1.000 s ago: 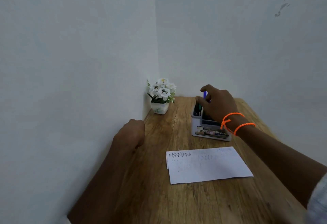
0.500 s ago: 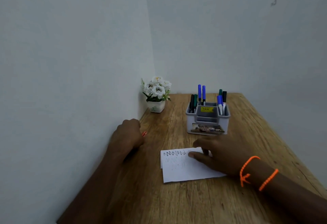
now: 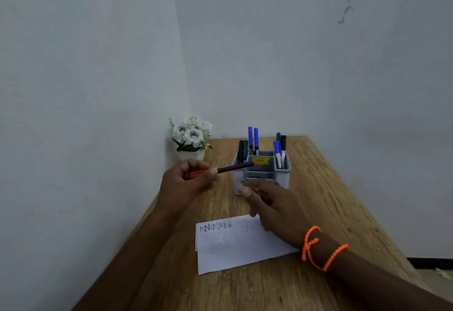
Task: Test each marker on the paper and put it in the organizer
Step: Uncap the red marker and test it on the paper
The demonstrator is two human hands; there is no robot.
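— Where is the black marker with the orange cap?
— The left hand pinches it, lying sideways, black end pointing right at the grey plastic organizer.
— The right hand?
— Loose fingers, holding nothing, above the white paper.

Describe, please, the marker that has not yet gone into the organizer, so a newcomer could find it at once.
Start at the wooden table in the wall corner and find the grey organizer near its far end. Just left of it, the left hand holds one marker almost level above the table. Unlike the blue, green and black markers standing upright in the organizer, it has an orange-red end and a dark barrel.
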